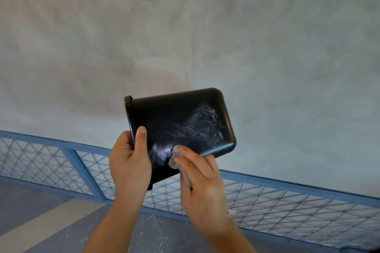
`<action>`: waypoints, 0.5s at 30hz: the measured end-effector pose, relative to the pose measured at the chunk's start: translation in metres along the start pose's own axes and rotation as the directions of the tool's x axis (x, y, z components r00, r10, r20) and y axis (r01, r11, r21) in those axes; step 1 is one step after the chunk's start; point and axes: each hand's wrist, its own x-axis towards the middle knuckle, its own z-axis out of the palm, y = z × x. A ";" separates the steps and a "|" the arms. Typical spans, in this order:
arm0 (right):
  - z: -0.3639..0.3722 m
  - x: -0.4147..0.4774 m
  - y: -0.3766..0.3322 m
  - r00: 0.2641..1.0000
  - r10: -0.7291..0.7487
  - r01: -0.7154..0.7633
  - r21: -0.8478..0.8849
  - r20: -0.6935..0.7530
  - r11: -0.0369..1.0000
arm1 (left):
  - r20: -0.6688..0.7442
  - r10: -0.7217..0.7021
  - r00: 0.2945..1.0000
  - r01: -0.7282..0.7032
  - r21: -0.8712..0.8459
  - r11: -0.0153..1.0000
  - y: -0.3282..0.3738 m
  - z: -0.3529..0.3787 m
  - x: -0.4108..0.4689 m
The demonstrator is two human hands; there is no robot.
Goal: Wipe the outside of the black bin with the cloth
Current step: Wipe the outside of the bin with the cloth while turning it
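Observation:
The black bin (181, 117) is held up in the air, lying on its side with its base toward the right and its rim toward the left. Pale smear marks cover the side facing me. My left hand (129, 162) grips the rim end, thumb lying on the outer wall. My right hand (203, 183) holds a small grey cloth (174, 156) and presses it against the lower part of the bin's side. Most of the cloth is hidden under my fingers.
A grey plastered wall (185, 37) fills the background. Below it runs a blue-framed wire mesh panel (287, 205) from left to lower right. A dusty grey floor (41, 211) shows at the lower left.

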 end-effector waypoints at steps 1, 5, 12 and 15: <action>0.000 -0.004 -0.002 1.000 -0.020 0.020 0.011 0.016 1.000 | 0.003 -0.001 1.000 0.001 -0.001 1.000 0.000 -0.001 0.001; -0.015 0.003 0.020 0.992 0.075 -0.074 0.014 -0.103 0.997 | -0.002 -0.023 1.000 0.023 -0.014 1.000 -0.001 -0.006 0.005; -0.009 0.002 0.003 0.998 0.043 -0.043 -0.011 -0.052 0.999 | 0.011 -0.010 1.000 0.011 -0.015 1.000 0.002 -0.005 0.004; -0.011 0.000 0.010 0.999 0.040 -0.040 -0.008 -0.033 0.999 | 0.002 -0.021 1.000 0.021 -0.004 1.000 0.003 -0.010 0.008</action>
